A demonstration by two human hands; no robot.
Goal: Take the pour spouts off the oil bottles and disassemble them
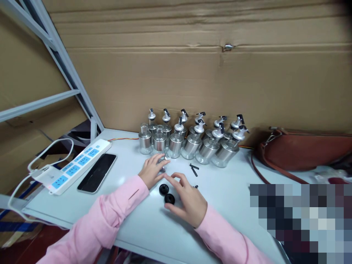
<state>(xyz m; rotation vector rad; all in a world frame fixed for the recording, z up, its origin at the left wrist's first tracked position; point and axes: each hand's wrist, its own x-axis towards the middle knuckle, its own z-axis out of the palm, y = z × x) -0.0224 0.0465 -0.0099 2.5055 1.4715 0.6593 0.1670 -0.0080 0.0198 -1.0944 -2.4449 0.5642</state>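
Note:
My left hand (152,170) rests on the white table (132,220), its fingers closed around a small silver metal part (162,164). My right hand (186,198) lies beside it, fingers spread, fingertips touching one of two black round caps (169,199); the other cap (164,189) sits between my hands. Both sleeves are pink. Behind my hands stand several glass bottles with silver collars and spout tops (192,141).
A white and blue power strip (74,165) and a black phone (97,172) lie at the left. Small black pieces (194,168) lie near the bottles. A brown leather bag (302,152) sits at the right. Cardboard (192,73) walls the back; a metal rack frame (68,69) stands left.

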